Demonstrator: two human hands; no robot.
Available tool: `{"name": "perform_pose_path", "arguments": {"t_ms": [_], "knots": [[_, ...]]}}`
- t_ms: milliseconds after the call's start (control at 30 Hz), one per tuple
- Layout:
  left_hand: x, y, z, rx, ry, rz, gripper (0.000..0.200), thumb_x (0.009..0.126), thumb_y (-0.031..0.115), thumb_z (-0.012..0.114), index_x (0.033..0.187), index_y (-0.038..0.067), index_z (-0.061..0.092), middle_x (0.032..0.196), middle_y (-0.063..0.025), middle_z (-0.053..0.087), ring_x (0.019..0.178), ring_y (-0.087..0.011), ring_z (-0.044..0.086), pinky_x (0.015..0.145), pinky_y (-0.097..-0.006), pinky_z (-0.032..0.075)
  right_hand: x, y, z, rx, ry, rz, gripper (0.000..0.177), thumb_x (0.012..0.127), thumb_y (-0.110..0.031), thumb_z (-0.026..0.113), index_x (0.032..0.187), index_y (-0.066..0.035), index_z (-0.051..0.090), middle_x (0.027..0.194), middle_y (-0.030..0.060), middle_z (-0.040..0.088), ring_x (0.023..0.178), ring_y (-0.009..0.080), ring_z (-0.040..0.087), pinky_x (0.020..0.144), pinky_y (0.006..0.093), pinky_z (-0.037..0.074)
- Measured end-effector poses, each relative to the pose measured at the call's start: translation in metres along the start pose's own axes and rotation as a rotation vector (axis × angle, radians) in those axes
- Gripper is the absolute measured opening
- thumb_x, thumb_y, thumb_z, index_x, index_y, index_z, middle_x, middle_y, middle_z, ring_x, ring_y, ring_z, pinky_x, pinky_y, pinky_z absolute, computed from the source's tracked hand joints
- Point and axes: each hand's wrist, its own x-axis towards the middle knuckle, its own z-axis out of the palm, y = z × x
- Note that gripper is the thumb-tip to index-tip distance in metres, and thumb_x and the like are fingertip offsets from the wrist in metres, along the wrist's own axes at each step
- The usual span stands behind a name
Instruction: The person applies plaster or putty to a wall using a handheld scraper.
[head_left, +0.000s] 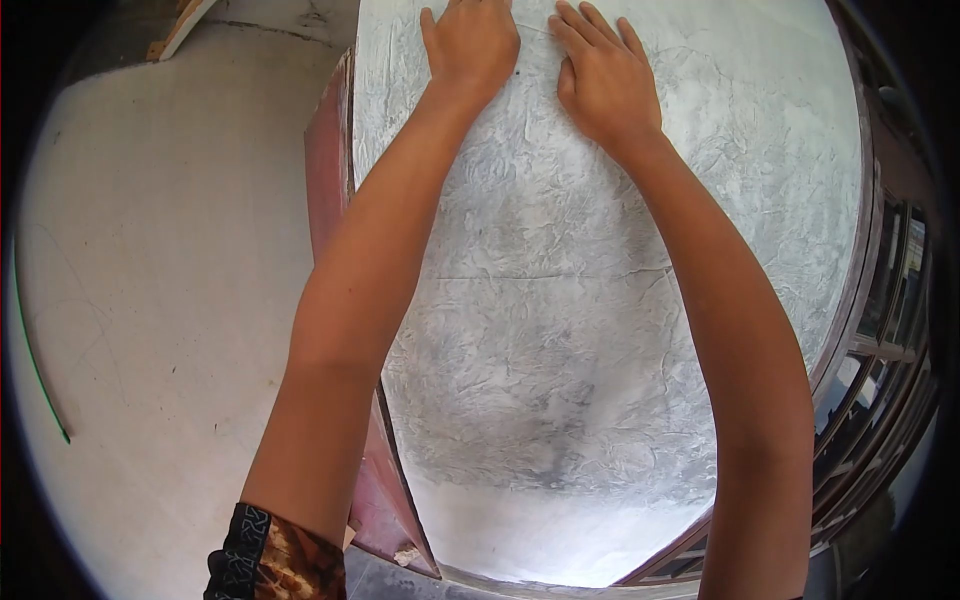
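A pale grey-white surface (540, 330) with a wrinkled, veined texture fills the middle of the view. At its far end my left hand (475, 45) lies palm down. Its little finger is spread to the side, and the upper edge of the view cuts off the other fingertips. To the right, a short gap away, my right hand (610, 80) rests flat on the same surface with its fingers stretched out and slightly apart. Neither hand has any object visible in it. A thin crease runs across the surface between my forearms.
Along the surface's left side runs a reddish panel (325, 165). Beyond it lies a pale floor (170, 250) with a thin green strip (38, 370). Dark-framed glass panes (885, 290) stand at the right. A wooden piece (185, 27) shows at the upper left.
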Motion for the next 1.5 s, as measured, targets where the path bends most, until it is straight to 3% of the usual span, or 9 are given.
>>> {"name": "perform_pose_path", "arguments": {"t_ms": [100, 267, 467, 500, 700, 833, 900, 1200, 1500], "knots": [[0.016, -0.008, 0.012, 0.133, 0.028, -0.001, 0.042, 0.109, 0.022, 0.040, 0.131, -0.003, 0.065, 0.142, -0.0192, 0.063, 0.130, -0.0376, 0.059, 0.109, -0.0599, 0.042, -0.001, 0.003, 0.005, 0.005, 0.018, 0.000, 0.047, 0.089, -0.003, 0.055, 0.135, 0.005, 0.060, 0.149, 0.0202, 0.056, 0.144, 0.0349, 0.046, 0.123, 0.0527, 0.030], [-0.088, 0.032, -0.021, 0.050, -0.016, 0.056, 0.037, 0.105, 0.023, 0.052, 0.138, 0.010, 0.065, 0.147, -0.0075, 0.062, 0.138, -0.0303, 0.055, 0.110, -0.0647, 0.040, -0.002, 0.001, 0.000, 0.019, 0.005, 0.011, 0.046, 0.089, -0.002, 0.054, 0.134, 0.005, 0.061, 0.149, 0.0198, 0.056, 0.144, 0.0348, 0.046, 0.123, 0.0523, 0.030], [0.019, -0.003, 0.008, 0.063, -0.021, -0.005, 0.043, 0.110, 0.023, 0.039, 0.133, -0.003, 0.064, 0.143, -0.0197, 0.062, 0.133, -0.0376, 0.056, 0.112, -0.0601, 0.039, -0.002, 0.003, 0.003, 0.018, 0.008, 0.000, 0.045, 0.090, -0.002, 0.054, 0.133, 0.004, 0.062, 0.149, 0.0197, 0.057, 0.144, 0.0345, 0.046, 0.124, 0.0519, 0.029], [0.003, 0.016, -0.019, 0.030, -0.268, -0.148, 0.031, 0.103, 0.020, 0.055, 0.129, 0.008, 0.068, 0.139, -0.0093, 0.066, 0.133, -0.0298, 0.060, 0.109, -0.0675, 0.038, -0.003, 0.003, 0.002, 0.009, 0.007, -0.010, 0.045, 0.090, -0.002, 0.054, 0.133, 0.005, 0.062, 0.149, 0.0196, 0.057, 0.144, 0.0344, 0.046, 0.124, 0.0519, 0.029], [-0.058, 0.024, -0.007, 0.075, 0.145, 0.082, 0.034, 0.104, 0.023, 0.054, 0.131, 0.009, 0.068, 0.137, -0.0112, 0.067, 0.125, -0.0338, 0.065, 0.108, -0.0629, 0.043, -0.003, 0.000, -0.002, 0.053, 0.017, 0.007, 0.045, 0.089, -0.002, 0.055, 0.132, 0.005, 0.062, 0.149, 0.0200, 0.056, 0.143, 0.0348, 0.047, 0.123, 0.0521, 0.029], [0.020, 0.005, -0.001, 0.073, -0.026, -0.029, 0.043, 0.110, 0.024, 0.039, 0.135, -0.002, 0.063, 0.144, -0.0182, 0.062, 0.136, -0.0375, 0.054, 0.114, -0.0606, 0.037, -0.001, 0.005, 0.001, 0.038, 0.033, -0.007, 0.044, 0.088, -0.001, 0.055, 0.132, 0.005, 0.062, 0.148, 0.0205, 0.057, 0.143, 0.0351, 0.048, 0.123, 0.0522, 0.030], [-0.009, 0.019, -0.012, 0.047, -0.156, -0.101, 0.036, 0.103, 0.020, 0.056, 0.136, 0.007, 0.064, 0.149, -0.0087, 0.059, 0.141, -0.0286, 0.054, 0.110, -0.0657, 0.038, -0.003, 0.002, -0.001, 0.040, 0.028, -0.013, 0.044, 0.088, -0.001, 0.055, 0.131, 0.005, 0.062, 0.146, 0.0210, 0.058, 0.142, 0.0354, 0.048, 0.123, 0.0527, 0.030], [0.019, -0.004, 0.012, 0.044, 0.038, -0.040, 0.044, 0.110, 0.026, 0.038, 0.138, 0.000, 0.061, 0.149, -0.0163, 0.058, 0.141, -0.0368, 0.051, 0.116, -0.0601, 0.036, -0.003, 0.003, 0.001, 0.048, 0.039, -0.004, 0.043, 0.089, -0.001, 0.055, 0.130, 0.005, 0.063, 0.147, 0.0205, 0.058, 0.142, 0.0343, 0.048, 0.123, 0.0522, 0.030], [-0.024, 0.014, 0.001, -0.118, 0.057, 0.008, 0.038, 0.106, 0.024, 0.052, 0.141, 0.012, 0.062, 0.149, -0.0060, 0.060, 0.143, -0.0275, 0.050, 0.113, -0.0686, 0.034, -0.001, -0.004, -0.005, 0.009, -0.008, 0.023, 0.044, 0.090, -0.002, 0.054, 0.132, 0.004, 0.062, 0.149, 0.0194, 0.056, 0.144, 0.0335, 0.047, 0.124, 0.0517, 0.029]]}}
